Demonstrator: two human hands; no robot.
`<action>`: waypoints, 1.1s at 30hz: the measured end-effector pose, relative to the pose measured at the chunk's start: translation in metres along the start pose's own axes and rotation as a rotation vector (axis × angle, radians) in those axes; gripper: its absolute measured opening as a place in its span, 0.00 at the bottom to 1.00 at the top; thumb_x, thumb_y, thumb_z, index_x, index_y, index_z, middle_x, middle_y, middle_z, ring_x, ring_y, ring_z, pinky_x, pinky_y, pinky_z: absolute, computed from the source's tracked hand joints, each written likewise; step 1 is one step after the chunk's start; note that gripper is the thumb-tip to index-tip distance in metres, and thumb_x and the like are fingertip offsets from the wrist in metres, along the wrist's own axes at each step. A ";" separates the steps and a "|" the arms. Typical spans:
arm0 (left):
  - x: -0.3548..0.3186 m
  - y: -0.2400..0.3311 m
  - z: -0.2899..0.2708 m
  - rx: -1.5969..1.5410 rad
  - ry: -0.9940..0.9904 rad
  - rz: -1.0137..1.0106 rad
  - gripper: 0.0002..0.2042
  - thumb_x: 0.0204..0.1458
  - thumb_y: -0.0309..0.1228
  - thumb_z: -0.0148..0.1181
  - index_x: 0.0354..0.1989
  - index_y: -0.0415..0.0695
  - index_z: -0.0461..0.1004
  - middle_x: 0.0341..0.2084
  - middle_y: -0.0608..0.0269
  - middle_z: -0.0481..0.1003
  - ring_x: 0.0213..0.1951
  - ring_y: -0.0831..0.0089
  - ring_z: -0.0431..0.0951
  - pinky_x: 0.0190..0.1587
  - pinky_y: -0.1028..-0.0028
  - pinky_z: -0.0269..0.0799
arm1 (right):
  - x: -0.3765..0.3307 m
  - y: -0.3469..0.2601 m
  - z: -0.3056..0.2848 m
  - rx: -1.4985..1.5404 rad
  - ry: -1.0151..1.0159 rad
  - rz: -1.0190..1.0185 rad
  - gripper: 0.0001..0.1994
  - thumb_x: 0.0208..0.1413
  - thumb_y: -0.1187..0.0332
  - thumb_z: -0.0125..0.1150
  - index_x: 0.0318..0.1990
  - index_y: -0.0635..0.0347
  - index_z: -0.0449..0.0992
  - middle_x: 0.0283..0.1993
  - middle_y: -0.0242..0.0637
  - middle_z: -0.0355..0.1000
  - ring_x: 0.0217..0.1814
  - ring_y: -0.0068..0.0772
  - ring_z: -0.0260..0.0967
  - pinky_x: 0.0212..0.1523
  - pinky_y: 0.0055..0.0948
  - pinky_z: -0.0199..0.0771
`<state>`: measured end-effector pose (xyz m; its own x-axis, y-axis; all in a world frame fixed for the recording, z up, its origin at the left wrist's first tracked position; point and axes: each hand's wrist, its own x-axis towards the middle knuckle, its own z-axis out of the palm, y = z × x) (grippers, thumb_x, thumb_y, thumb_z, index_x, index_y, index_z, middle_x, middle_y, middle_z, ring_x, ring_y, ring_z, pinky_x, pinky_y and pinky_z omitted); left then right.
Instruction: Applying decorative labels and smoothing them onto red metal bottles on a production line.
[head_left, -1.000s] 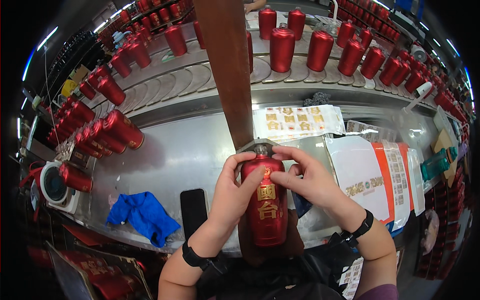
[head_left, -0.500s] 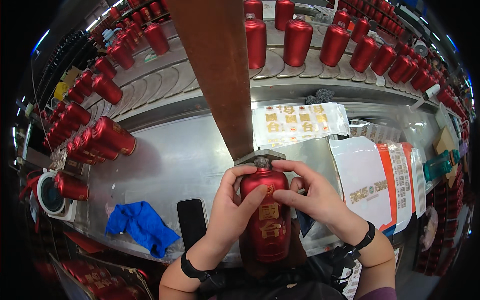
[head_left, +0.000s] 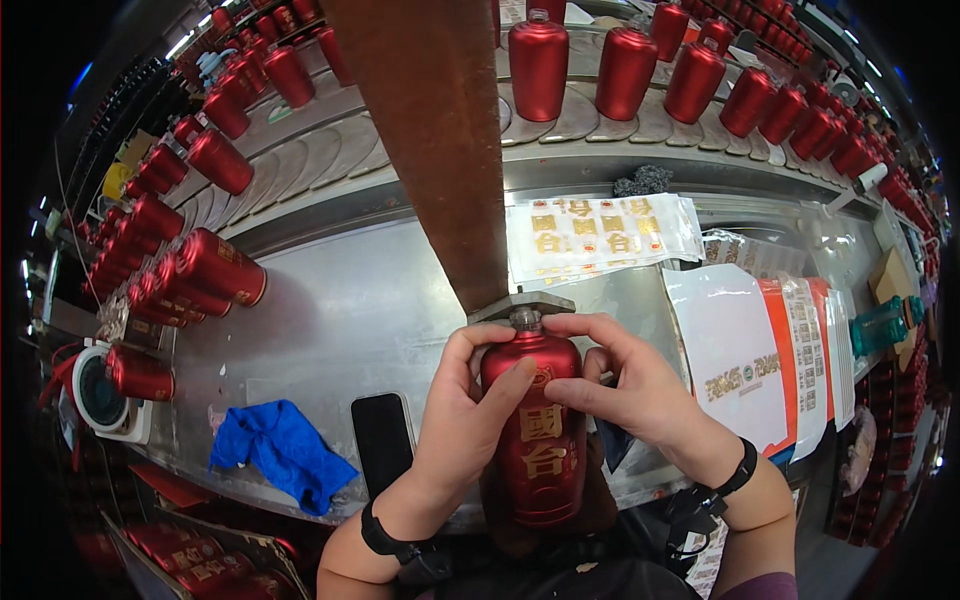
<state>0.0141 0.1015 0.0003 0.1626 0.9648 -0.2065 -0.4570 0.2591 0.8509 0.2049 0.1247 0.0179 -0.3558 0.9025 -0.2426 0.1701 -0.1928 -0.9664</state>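
Observation:
A glossy red bottle (head_left: 545,470) with gold lettering on its front lies in front of me, its clear neck toward a metal bracket (head_left: 522,304). My left hand (head_left: 470,385) wraps its upper left side, the thumb pressed on the front near a small gold emblem. From the other side my right hand (head_left: 620,375) curls its fingers by the shoulder and neck, its thumb on the front beside the emblem. Both hands are closed around the bottle. A dark brown pad (head_left: 595,500) lies beneath it.
A brown post (head_left: 430,150) rises beyond the bottle. Left lie a blue cloth (head_left: 280,455) and a black phone (head_left: 382,440). Gold-printed sticker sheets (head_left: 600,238) and white papers (head_left: 725,340) are at right. Red bottles (head_left: 540,70) stand on a curved conveyor (head_left: 310,165) behind.
Bottles on the conveyor have shifted to the right beyond the post. My hands keep hold of the bottle, thumbs almost in the same place; the view has shifted slightly.

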 end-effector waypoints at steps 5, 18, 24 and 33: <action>-0.004 0.001 -0.003 -0.068 0.011 -0.014 0.18 0.60 0.24 0.59 0.56 0.42 0.62 0.50 0.56 0.72 0.51 0.74 0.74 0.54 0.73 0.72 | -0.001 -0.002 0.003 -0.010 -0.004 0.001 0.30 0.50 0.62 0.75 0.60 0.61 0.72 0.46 0.34 0.66 0.27 0.13 0.64 0.34 0.17 0.67; -0.014 0.007 -0.011 -0.073 0.038 -0.033 0.21 0.59 0.23 0.60 0.58 0.40 0.60 0.51 0.54 0.72 0.50 0.73 0.75 0.53 0.72 0.73 | -0.007 -0.011 0.004 -0.022 -0.025 0.059 0.26 0.54 0.67 0.71 0.60 0.59 0.72 0.35 0.26 0.67 0.28 0.12 0.62 0.36 0.15 0.64; -0.031 0.006 -0.009 0.206 -0.031 0.019 0.28 0.59 0.25 0.61 0.65 0.40 0.55 0.52 0.55 0.71 0.54 0.73 0.73 0.57 0.71 0.71 | 0.001 -0.025 -0.025 0.190 0.167 -0.042 0.20 0.57 0.73 0.65 0.58 0.60 0.74 0.40 0.27 0.74 0.43 0.15 0.70 0.45 0.17 0.69; -0.033 0.007 -0.013 0.171 -0.054 0.015 0.29 0.58 0.26 0.62 0.65 0.41 0.55 0.52 0.56 0.71 0.53 0.73 0.73 0.57 0.70 0.71 | 0.018 -0.070 -0.006 -0.358 0.152 -0.202 0.10 0.51 0.71 0.66 0.41 0.64 0.80 0.34 0.33 0.78 0.32 0.21 0.73 0.36 0.26 0.75</action>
<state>-0.0057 0.0722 0.0072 0.2060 0.9636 -0.1707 -0.3052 0.2290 0.9243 0.1915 0.1570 0.0820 -0.2796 0.9601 -0.0110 0.4282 0.1144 -0.8964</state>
